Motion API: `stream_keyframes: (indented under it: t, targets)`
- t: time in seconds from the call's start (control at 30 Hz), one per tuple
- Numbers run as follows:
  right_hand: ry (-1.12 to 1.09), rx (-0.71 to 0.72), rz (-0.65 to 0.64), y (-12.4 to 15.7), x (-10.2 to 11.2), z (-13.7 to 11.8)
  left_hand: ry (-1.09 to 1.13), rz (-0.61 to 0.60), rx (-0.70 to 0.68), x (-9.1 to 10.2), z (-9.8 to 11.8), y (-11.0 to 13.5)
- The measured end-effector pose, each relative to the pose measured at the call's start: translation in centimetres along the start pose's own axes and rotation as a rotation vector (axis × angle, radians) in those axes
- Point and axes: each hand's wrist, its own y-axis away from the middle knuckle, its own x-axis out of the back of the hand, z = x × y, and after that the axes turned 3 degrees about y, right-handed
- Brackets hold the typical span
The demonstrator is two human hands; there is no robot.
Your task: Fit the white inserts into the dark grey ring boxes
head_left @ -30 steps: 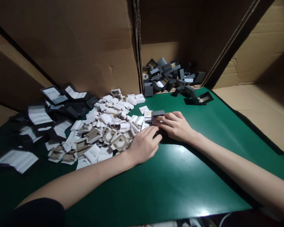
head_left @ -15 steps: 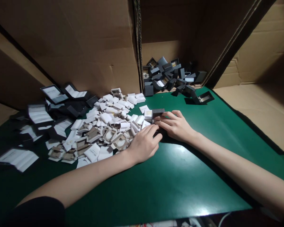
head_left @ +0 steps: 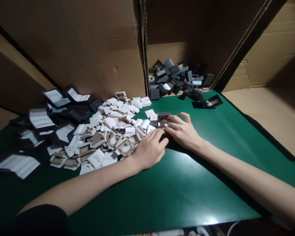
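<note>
A small black box (head_left: 163, 115) stands open at the right edge of the white pile, with a strip of white showing inside it. My right hand (head_left: 183, 131) reaches in from the right, its bent fingers on the box at that white part. Curled against the box's near side is my left hand (head_left: 151, 149); its fingertips are partly hidden, but it appears to steady the box. Left of both hands spreads a heap of white paper and card inserts (head_left: 110, 123), some with brown card trays.
Opened black boxes with white linings (head_left: 41, 118) lie at the left. More black boxes (head_left: 172, 77) are heaped in a cardboard compartment at the back, one (head_left: 213, 101) lying outside it. Cardboard walls (head_left: 88, 49) border the green tabletop (head_left: 199, 190).
My right fingers have lifted and spread slightly, and more white shows at the box beneath them. My left hand is almost still.
</note>
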Motion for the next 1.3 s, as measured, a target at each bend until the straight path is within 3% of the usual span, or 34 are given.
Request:
stream_keyframes:
  t: [0.27,0.9,1.3]
  targets:
    - [-0.128,0.038,-0.038,0.06,-0.61,0.69,0.031,-0.004,0.012,0.06,0.04,-0.08]
    - [-0.192,-0.034,-0.109,-0.03,-0.77,-0.04,0.064,0.019,0.032,0.10,0.21,-0.06]
    - [-0.238,-0.085,-0.062,0.12,-0.65,-0.10,0.062,0.022,0.036,0.14,0.30,-0.05]
